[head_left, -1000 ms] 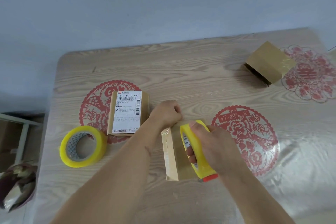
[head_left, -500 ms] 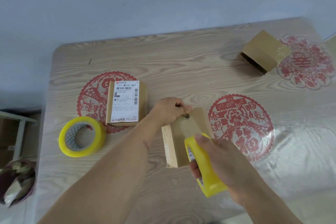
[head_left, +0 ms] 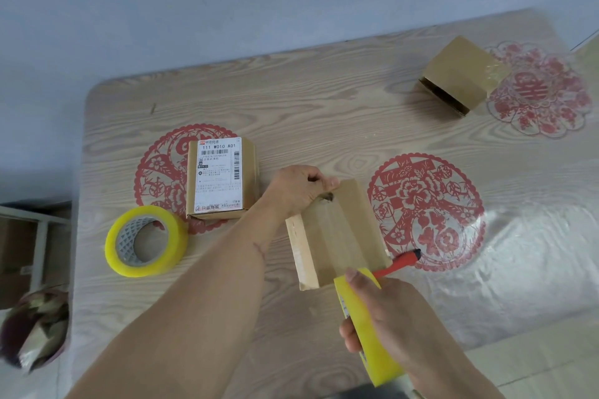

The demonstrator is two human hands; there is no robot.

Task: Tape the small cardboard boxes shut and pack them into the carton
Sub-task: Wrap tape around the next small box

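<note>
1. Taping the middle box (head_left: 337,230) is the step I judge to be in hand: a clear strip seems to lie along its top.
2. My left hand (head_left: 296,191) pinches the far end of this box with curled fingers.
3. My right hand (head_left: 385,317) is wrapped around the yellow tape roll (head_left: 363,327) at the near edge.
4. The labelled box (head_left: 220,178) and far box (head_left: 460,74), one end open, wait on the table (head_left: 324,100).
5. I see no carton; packing remains.
</note>
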